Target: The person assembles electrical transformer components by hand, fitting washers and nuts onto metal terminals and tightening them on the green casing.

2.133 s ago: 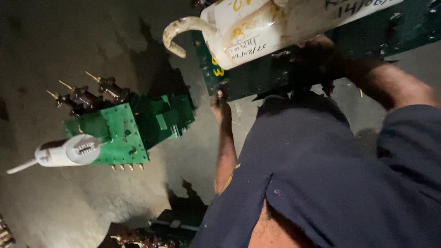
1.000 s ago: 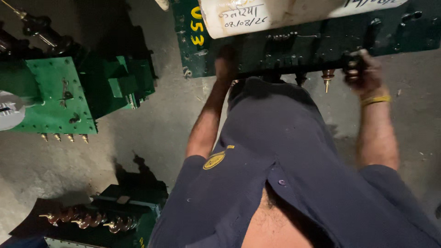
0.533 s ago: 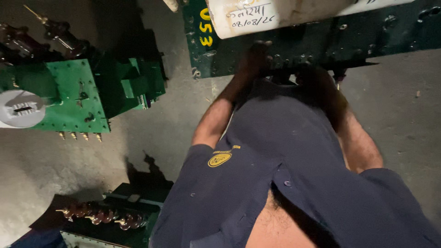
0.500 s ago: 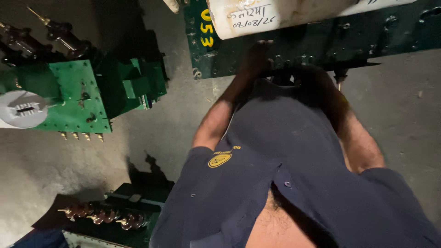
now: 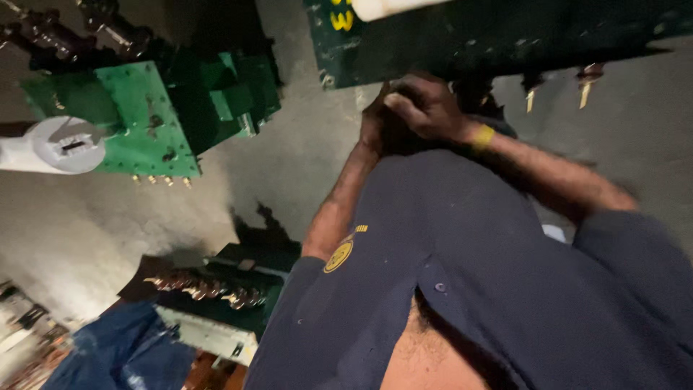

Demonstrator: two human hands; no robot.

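Note:
My two hands meet at the lower edge of a dark green metal tank (image 5: 491, 36). My right hand (image 5: 426, 108), with a yellow band at the wrist, is curled in a fist over my left hand (image 5: 375, 126), which is mostly hidden beneath it. Whether anything is held between them is not visible. Both forearms reach up from my navy shirt (image 5: 469, 253). Two brass studs (image 5: 583, 90) hang from the tank's edge to the right of my hands.
A bright green box-shaped unit (image 5: 137, 115) with dark insulators stands at the left, a white cylinder (image 5: 58, 144) beside it. Lower left lies a dark unit with brown ribbed insulators (image 5: 209, 285) and blue cloth (image 5: 123, 350). Grey concrete floor (image 5: 303, 144) lies between them.
My right hand has come in from the right side of the tank to join the left at its edge. The view has shifted, with the tank now higher in the frame.

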